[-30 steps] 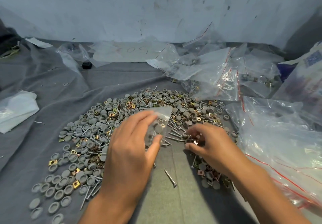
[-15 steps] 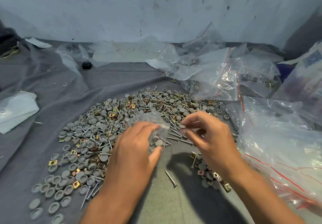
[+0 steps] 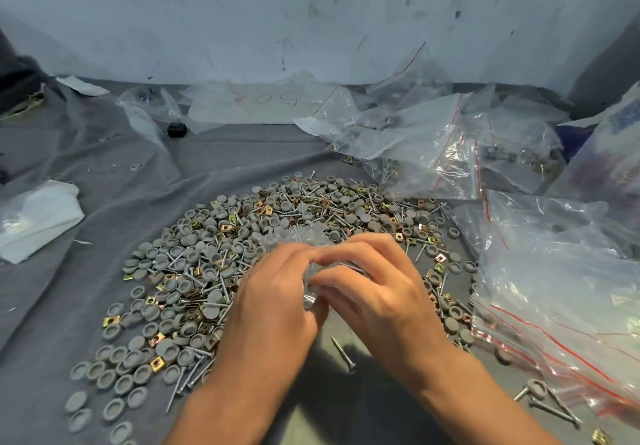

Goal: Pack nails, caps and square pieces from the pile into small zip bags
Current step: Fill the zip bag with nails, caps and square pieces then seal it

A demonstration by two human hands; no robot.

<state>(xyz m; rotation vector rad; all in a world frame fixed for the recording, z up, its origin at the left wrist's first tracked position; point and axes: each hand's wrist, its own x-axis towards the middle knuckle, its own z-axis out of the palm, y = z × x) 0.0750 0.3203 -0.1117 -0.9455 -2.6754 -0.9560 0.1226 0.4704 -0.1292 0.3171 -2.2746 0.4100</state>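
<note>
1. Grey cloth [image 3: 104, 174] covers the tabletop; nearly all of the work sits on it.
2. Large clear bags with red zip strips [image 3: 554, 292] are heaped along the right side and far right. Some at the back hold caps and brass bits, so part of the packing looks done. No count is possible.
3. Pile [image 3: 263, 247] of loose parts at centre is still big and spreads from the centre down to the near left. Judged from its size, most of the job is left.
4. Left hand [image 3: 273, 309] and right hand [image 3: 377, 292] meet over the near edge of the pile, fingers curled, both pinching one small zip bag [image 3: 304, 237]. The bag is crumpled between them, its top poking out above the knuckles. Contents are hidden; whether it is being filled or sealed, I cannot tell.
5. Grey caps [image 3: 166, 347] are the bulk of the loose stock, thickest at near left.
6. Nails [image 3: 183, 382] are scattered through the pile; a single nail [image 3: 343, 354] lies apart on the cloth just below the hands.
7. Square pieces [image 3: 157, 364], brass-coloured, are dotted among the caps, fewer than the rest.
</note>
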